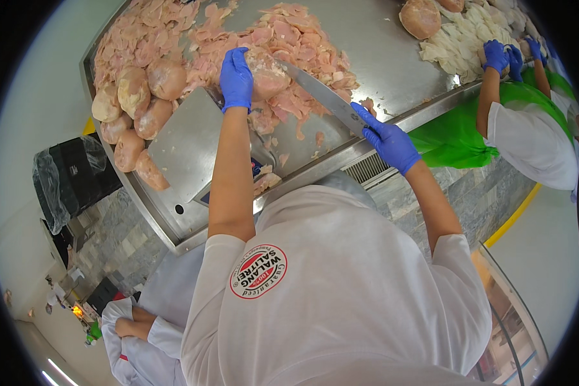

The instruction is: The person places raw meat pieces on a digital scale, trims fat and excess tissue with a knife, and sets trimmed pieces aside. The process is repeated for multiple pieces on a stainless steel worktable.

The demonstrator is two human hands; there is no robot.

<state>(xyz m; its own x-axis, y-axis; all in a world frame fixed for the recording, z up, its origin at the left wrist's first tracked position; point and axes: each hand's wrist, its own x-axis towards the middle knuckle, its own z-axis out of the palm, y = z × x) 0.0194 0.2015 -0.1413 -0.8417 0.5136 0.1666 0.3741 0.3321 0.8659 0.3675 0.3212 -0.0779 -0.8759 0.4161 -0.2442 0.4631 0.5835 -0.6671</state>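
Observation:
My left hand (237, 82), in a blue glove, is closed against the left side of a pale pink chunk of meat (270, 78). In my gloved right hand (391, 143) is the handle of a long knife (325, 96). Its blade points up and left, with the tip at the chunk's right side. Thin pink meat slices (296, 35) lie in a wide heap around and beyond the chunk. Left of my left forearm, several whole rounded meat pieces (167, 79) are piled at the edge of a flat steel platform (183, 145).
The steel table (373, 48) has a raised rim (328, 161) in front of me. At the right, co-workers in blue gloves (495, 56) stand by a pale sliced heap (466, 38). A black crate with clear plastic (71, 174) stands left; another person (141, 334) is at lower left.

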